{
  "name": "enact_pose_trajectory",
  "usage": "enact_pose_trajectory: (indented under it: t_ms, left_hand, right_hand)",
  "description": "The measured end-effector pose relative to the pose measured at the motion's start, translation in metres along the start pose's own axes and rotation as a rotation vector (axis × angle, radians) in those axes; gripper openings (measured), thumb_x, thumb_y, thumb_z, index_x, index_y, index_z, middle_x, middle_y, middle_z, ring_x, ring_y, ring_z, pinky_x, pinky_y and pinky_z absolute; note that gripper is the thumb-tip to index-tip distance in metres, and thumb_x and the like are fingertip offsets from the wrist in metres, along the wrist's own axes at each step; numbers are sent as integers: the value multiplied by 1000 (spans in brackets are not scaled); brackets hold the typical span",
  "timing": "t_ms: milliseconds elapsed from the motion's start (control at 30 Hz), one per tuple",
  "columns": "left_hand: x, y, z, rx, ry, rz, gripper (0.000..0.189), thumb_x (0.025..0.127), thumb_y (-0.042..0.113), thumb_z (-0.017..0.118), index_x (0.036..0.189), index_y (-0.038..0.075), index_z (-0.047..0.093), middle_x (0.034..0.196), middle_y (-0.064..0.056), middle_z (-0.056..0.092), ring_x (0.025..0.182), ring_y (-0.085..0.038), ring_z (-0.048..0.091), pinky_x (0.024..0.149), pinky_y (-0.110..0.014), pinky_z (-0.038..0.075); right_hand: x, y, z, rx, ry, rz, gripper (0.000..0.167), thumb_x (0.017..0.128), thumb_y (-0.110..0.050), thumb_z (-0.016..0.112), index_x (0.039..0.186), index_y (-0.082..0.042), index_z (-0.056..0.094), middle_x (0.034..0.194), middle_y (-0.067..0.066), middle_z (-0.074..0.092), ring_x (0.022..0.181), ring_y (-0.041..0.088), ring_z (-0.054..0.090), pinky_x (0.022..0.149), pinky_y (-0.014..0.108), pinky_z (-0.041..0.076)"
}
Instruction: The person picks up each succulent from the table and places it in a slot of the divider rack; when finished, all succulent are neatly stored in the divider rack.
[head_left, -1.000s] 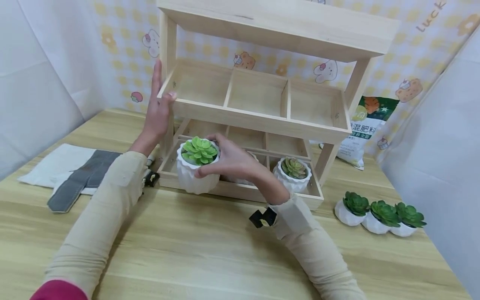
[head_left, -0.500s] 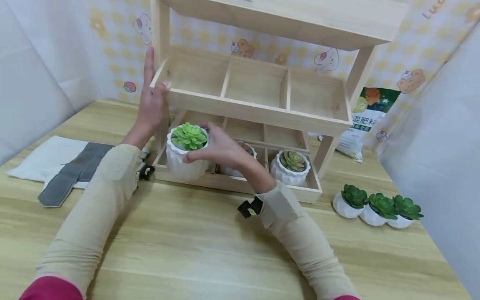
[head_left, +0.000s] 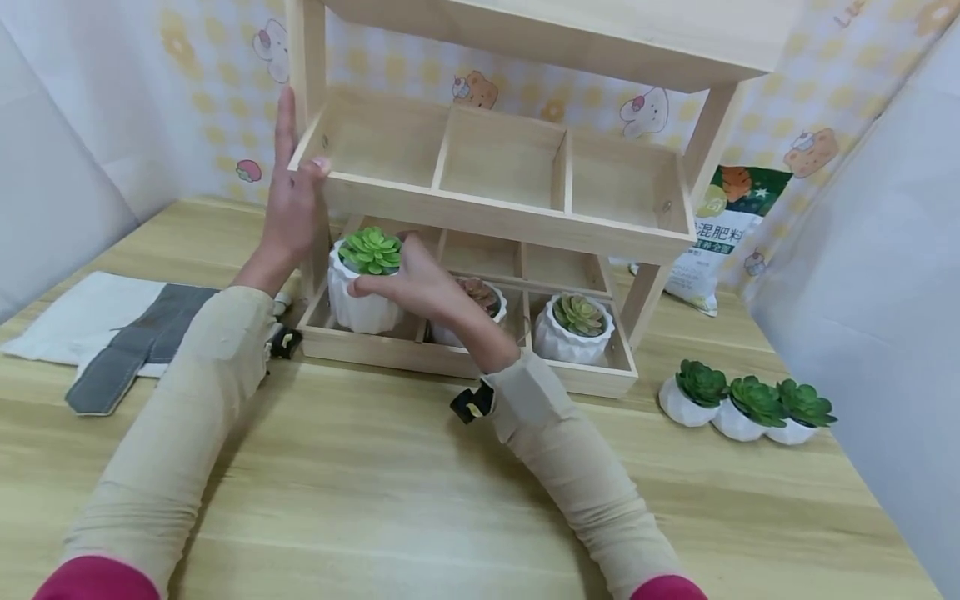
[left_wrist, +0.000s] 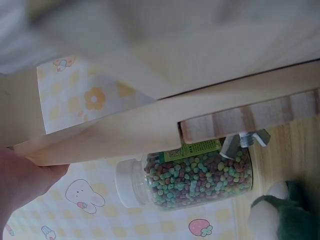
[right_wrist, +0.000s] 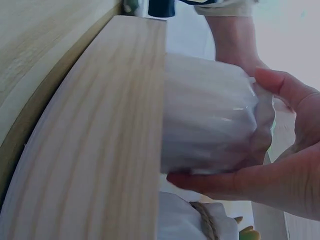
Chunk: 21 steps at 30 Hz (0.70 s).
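A white ribbed flowerpot with a bright green succulent [head_left: 360,302] stands upright in the bottom tier's left compartment. My right hand [head_left: 423,283] grips it near the rim, thumb in front and fingers behind; in the right wrist view the pot [right_wrist: 210,115] is partly behind the tier's front board [right_wrist: 100,125]. My left hand [head_left: 288,208] holds the left side of the wooden plant stand [head_left: 510,218], thumb on the middle tier's corner and index finger up along the post. A reddish succulent pot [head_left: 480,296] and a pale green one [head_left: 576,329] occupy the other lower compartments.
Three small white pots with dark green succulents [head_left: 742,408] stand on the table at right. A fertilizer bag [head_left: 712,242] leans behind the stand. A grey-and-white cloth item [head_left: 142,333] lies at left. A jar of coloured pellets [left_wrist: 200,175] shows in the left wrist view.
My right hand has lowered the green succulent pot from in front of the stand into the left bottom compartment. My left hand keeps its hold on the stand. The head view has shifted slightly.
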<state>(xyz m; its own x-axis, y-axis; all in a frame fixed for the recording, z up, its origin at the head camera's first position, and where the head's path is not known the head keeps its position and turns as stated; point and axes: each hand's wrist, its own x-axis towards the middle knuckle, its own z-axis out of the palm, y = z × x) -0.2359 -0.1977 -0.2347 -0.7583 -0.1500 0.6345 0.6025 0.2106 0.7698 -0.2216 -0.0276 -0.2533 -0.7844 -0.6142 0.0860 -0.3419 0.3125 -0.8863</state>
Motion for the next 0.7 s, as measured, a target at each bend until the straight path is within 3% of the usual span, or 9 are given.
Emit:
enact_pose_trajectory:
  t_ms: [200,433,700]
  left_hand:
    - [1,7,0,-30,-5,0,72,88,15,35,151,18,2,154,10,2,135,-8,14,108,-31,9]
    - [0,6,-5,-34,1,-12,72,88,12,35,151,19,2,154,13,4,134,-7,17,107,-29,12]
    - [0,4,-4,-18,-16,-2,71,88,17,36,151,20,2,153,13,2,134,-8,16,108,-33,12]
  right_hand:
    - [3,0,6,-74,81,52,53,69,-16,79,111,-4,50,100,5,57,90,16,56,78,21,45]
    - [5,3,19,-115,93,103,73,69,-21,80,124,2,37,107,10,51,95,19,53,81,25,44]
    - [4,7,23,-124,84,99,68,69,-19,79,120,3,38,102,10,51,88,18,53,76,24,46]
